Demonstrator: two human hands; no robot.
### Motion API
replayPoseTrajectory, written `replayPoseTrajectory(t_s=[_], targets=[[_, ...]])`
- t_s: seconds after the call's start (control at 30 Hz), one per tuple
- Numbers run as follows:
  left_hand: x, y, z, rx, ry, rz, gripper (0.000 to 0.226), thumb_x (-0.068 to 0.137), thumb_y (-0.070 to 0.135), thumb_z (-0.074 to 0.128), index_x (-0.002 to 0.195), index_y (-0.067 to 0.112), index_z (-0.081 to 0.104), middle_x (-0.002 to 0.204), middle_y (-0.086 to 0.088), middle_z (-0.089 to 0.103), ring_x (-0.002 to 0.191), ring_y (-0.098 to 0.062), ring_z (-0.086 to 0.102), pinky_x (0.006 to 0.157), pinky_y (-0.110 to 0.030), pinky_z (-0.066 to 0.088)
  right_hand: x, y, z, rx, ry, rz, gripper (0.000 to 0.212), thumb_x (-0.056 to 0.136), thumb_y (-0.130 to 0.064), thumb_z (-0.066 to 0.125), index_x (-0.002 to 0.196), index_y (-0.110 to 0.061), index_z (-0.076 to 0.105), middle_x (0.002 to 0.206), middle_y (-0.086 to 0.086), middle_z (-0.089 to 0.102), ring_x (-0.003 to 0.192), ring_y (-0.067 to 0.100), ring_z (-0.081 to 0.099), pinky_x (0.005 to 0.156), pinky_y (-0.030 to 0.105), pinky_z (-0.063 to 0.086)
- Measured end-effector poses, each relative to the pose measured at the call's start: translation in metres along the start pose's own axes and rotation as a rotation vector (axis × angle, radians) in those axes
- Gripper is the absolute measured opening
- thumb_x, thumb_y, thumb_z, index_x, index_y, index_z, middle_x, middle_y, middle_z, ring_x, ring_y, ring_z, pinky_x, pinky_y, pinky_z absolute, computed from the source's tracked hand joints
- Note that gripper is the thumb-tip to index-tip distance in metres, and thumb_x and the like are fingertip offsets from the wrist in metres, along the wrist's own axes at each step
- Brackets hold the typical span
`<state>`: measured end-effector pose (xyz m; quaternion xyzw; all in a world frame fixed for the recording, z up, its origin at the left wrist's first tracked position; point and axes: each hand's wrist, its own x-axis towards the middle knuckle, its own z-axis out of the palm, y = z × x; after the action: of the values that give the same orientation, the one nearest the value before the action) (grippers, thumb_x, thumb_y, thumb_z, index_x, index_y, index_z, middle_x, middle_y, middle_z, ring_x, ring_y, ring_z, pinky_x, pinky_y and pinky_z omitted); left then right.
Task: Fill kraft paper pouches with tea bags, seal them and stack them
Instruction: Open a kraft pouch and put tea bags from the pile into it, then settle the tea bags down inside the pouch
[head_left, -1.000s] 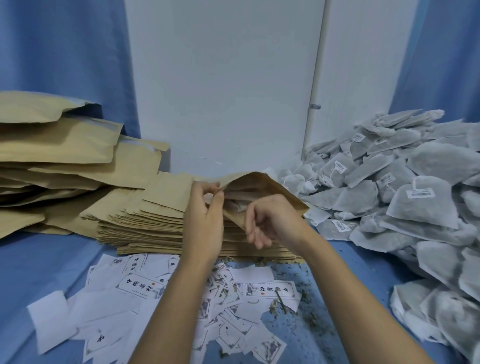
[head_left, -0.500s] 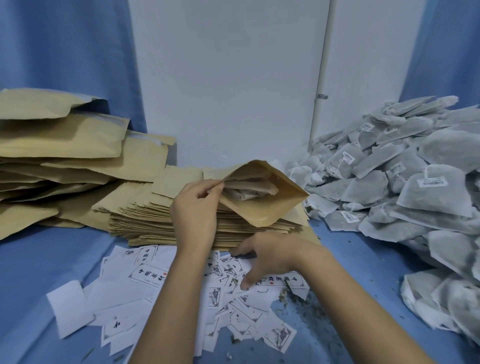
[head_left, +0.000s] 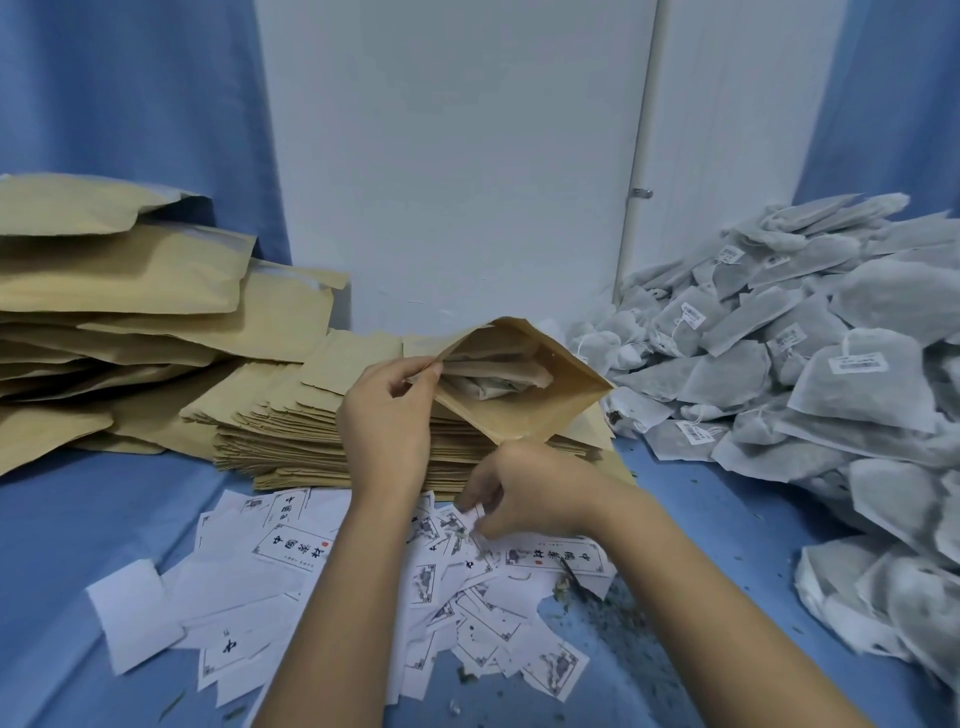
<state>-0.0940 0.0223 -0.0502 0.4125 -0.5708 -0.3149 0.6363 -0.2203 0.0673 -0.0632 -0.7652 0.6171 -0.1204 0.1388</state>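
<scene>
My left hand (head_left: 387, 415) pinches the near lip of an open kraft pouch (head_left: 524, 410), holding its mouth wide above a stack of flat empty pouches (head_left: 291, 431). Grey tea bags (head_left: 493, 376) lie inside the pouch. Just below the pouch, my right hand (head_left: 524, 493) is down on a scatter of white printed paper labels (head_left: 467, 587), its fingertips pinching one small label (head_left: 470, 514). A large heap of loose tea bags (head_left: 810, 374) fills the right side.
Bulging filled kraft pouches (head_left: 114, 291) are piled at the left against a blue curtain. The table is covered in blue cloth (head_left: 78, 519). Loose tea crumbs (head_left: 618, 618) are strewn near the labels. A white wall panel (head_left: 457, 156) stands behind.
My right hand left the pouch mouth, dropped to the labels below and now pinches one. My left hand kept its hold on the pouch lip, and the pouch stays open.
</scene>
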Motion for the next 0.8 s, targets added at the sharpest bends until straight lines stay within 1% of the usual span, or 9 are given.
replayPoseTrajectory(t_s=[0.07,0.17,0.27,0.33,0.4,0.5,0.57,0.67,0.8], targets=[[0.000,-0.001,0.001,-0.004,0.003,-0.004,0.016,0.086,0.021,0.067,0.077,0.034,0.066,0.092,-0.001,0.070,0.085,-0.021,0.065,0.085,-0.039,0.052,-0.001,-0.003,-0.005,0.007,0.046,-0.017,0.020,0.080,-0.015,0.069,0.099,-0.016,0.075,0.083,-0.008,0.067,0.070,-0.004,0.059,0.050,0.008,0.040],[0.001,-0.002,0.001,-0.008,0.009,-0.011,0.010,0.086,0.020,0.067,0.081,0.028,0.068,0.092,-0.002,0.070,0.085,-0.021,0.065,0.083,-0.035,0.051,-0.004,-0.005,-0.012,0.068,0.148,-0.060,0.010,0.083,-0.014,0.065,0.084,-0.011,0.074,0.077,-0.001,0.073,0.066,0.007,0.067,0.058,0.023,0.056],[0.001,-0.003,0.002,-0.018,0.014,-0.025,0.008,0.086,0.020,0.067,0.082,0.026,0.068,0.093,-0.003,0.070,0.084,-0.020,0.064,0.081,-0.032,0.051,-0.008,-0.005,-0.022,0.170,0.272,-0.089,0.009,0.087,-0.015,0.065,0.083,-0.011,0.072,0.073,-0.003,0.071,0.057,0.000,0.064,0.057,0.017,0.054],[0.001,-0.004,0.002,-0.021,0.022,-0.021,0.006,0.086,0.019,0.066,0.085,0.025,0.069,0.094,-0.002,0.070,0.083,-0.014,0.063,0.076,-0.026,0.050,-0.010,-0.002,-0.031,0.281,0.478,-0.097,0.010,0.087,-0.012,0.063,0.086,-0.019,0.070,0.077,-0.008,0.069,0.068,-0.001,0.064,0.065,0.019,0.052],[0.000,-0.005,0.003,-0.016,0.027,-0.004,0.007,0.087,0.019,0.065,0.087,0.025,0.069,0.095,0.001,0.069,0.084,-0.010,0.063,0.073,-0.021,0.049,-0.012,0.001,-0.037,0.307,0.794,-0.095,0.017,0.089,-0.009,0.057,0.092,-0.023,0.066,0.085,-0.008,0.068,0.080,0.008,0.063,0.073,0.025,0.050],[-0.001,-0.006,0.004,-0.029,0.025,0.021,0.007,0.088,0.018,0.065,0.087,0.024,0.069,0.093,0.002,0.068,0.086,-0.014,0.064,0.079,-0.028,0.051,-0.015,0.003,-0.038,0.013,1.113,-0.077,0.018,0.087,-0.006,0.051,0.097,-0.012,0.064,0.090,0.001,0.064,0.083,0.019,0.057,0.070,0.034,0.046],[-0.001,-0.007,0.006,-0.003,0.030,0.034,0.007,0.088,0.019,0.065,0.089,0.022,0.071,0.091,0.006,0.066,0.085,-0.011,0.062,0.080,-0.027,0.051,-0.013,0.002,-0.033,-0.169,1.119,-0.016,0.017,0.085,-0.005,0.053,0.097,-0.010,0.065,0.087,0.003,0.063,0.082,0.025,0.055,0.062,0.038,0.046],[-0.002,-0.008,0.007,0.002,0.027,0.046,0.007,0.087,0.020,0.066,0.088,0.022,0.072,0.087,0.013,0.064,0.082,-0.004,0.061,0.076,-0.021,0.048,-0.007,0.005,-0.026,-0.321,0.982,0.030,0.014,0.084,-0.004,0.056,0.092,-0.011,0.066,0.081,0.004,0.062,0.080,0.024,0.049,0.054,0.033,0.038],[-0.007,-0.007,0.010,-0.019,0.016,0.094,0.009,0.086,0.018,0.067,0.085,0.025,0.072,0.086,0.014,0.063,0.075,0.008,0.058,0.069,-0.005,0.042,-0.003,0.009,-0.022,-0.360,0.888,0.039,0.009,0.079,-0.003,0.064,0.075,-0.011,0.063,0.063,-0.001,0.051,0.068,0.020,0.037,0.048,0.027,0.023]])
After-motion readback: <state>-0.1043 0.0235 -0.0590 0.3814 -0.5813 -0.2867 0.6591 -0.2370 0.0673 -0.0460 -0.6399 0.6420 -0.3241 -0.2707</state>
